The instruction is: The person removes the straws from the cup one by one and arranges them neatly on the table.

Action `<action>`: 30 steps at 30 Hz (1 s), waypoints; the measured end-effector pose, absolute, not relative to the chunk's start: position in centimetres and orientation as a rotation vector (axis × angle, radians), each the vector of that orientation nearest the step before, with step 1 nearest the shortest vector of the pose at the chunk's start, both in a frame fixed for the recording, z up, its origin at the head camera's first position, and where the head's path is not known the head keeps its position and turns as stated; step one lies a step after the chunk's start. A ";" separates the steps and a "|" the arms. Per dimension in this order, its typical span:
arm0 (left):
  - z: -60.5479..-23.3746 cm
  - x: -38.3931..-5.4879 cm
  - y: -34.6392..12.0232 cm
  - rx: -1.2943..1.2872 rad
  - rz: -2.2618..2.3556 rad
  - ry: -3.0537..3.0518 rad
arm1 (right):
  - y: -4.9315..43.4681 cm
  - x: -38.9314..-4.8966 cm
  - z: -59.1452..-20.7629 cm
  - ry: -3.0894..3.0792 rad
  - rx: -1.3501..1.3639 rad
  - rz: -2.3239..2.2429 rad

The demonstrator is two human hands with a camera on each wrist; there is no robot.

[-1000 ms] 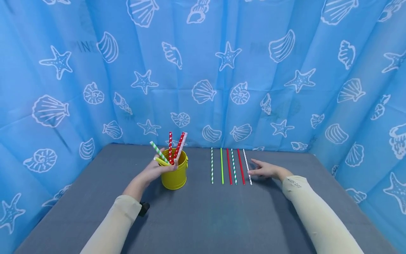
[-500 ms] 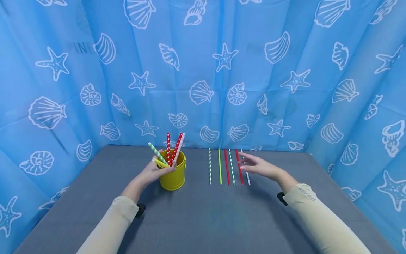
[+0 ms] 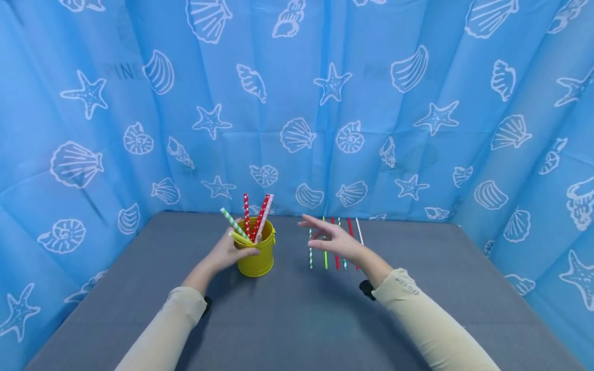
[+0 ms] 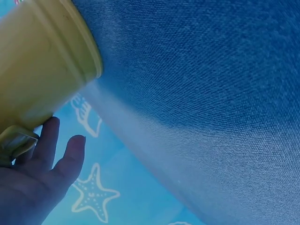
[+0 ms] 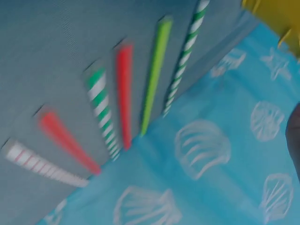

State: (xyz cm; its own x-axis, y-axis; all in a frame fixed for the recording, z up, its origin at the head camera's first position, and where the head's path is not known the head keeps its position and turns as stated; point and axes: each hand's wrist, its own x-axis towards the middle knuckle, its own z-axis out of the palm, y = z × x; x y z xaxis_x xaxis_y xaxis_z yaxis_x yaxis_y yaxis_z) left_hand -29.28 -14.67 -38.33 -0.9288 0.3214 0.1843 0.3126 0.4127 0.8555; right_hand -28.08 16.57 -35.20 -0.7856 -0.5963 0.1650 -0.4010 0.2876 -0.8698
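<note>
My left hand (image 3: 226, 253) grips a yellow metal bucket (image 3: 255, 264), thumb across its front near the rim and fingers behind. Inside the bucket lean several paper straws: a green-striped one (image 3: 229, 218), red ones with white dots (image 3: 246, 207), a pale one (image 3: 266, 215) and a yellow one (image 3: 241, 238). Fingers extended and holding nothing, my right hand (image 3: 337, 242) hovers over a row of straws lying side by side. In the right wrist view, these are a white patterned straw (image 5: 44, 165), two red straws (image 5: 124, 89), two green-striped straws (image 5: 99, 105) and a lime straw (image 5: 157, 70).
Grey cloth (image 3: 297, 319) covers the table. A blue curtain (image 3: 269, 108) with white shells and starfish hangs along the back and both sides. The bucket's small side lug (image 4: 18, 140) shows beside the left fingers in the left wrist view.
My right hand has moved left from beside the white patterned straw to over the left part of the row. The left hand stays at the bucket, and the straws lie as before.
</note>
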 end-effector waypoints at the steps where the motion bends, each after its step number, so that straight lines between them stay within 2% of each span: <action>1: -38.4 -29.3 -14.7 0.574 1.585 2.639 | 15.7 -28.1 -35.3 2.372 -0.949 -1.494; 12: -38.7 -29.5 -14.4 0.634 1.581 2.665 | 8.5 -28.5 -35.3 2.379 -1.206 -1.423; 25: -38.7 -29.4 -14.5 0.607 1.579 2.651 | 5.9 -28.5 -35.5 2.437 -1.066 -1.587; 30: -38.6 -29.4 -14.5 0.693 1.598 2.636 | 5.8 -28.5 -35.2 2.428 -1.003 -1.649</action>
State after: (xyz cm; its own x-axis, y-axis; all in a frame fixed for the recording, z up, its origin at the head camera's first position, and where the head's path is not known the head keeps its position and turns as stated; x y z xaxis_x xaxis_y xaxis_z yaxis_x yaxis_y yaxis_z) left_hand -29.43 -14.54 -38.63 -0.9035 0.3572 0.2369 0.3752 0.3923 0.8398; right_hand -28.47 5.79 -35.19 -0.7903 -0.5272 0.3122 -0.4845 0.2259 -0.8451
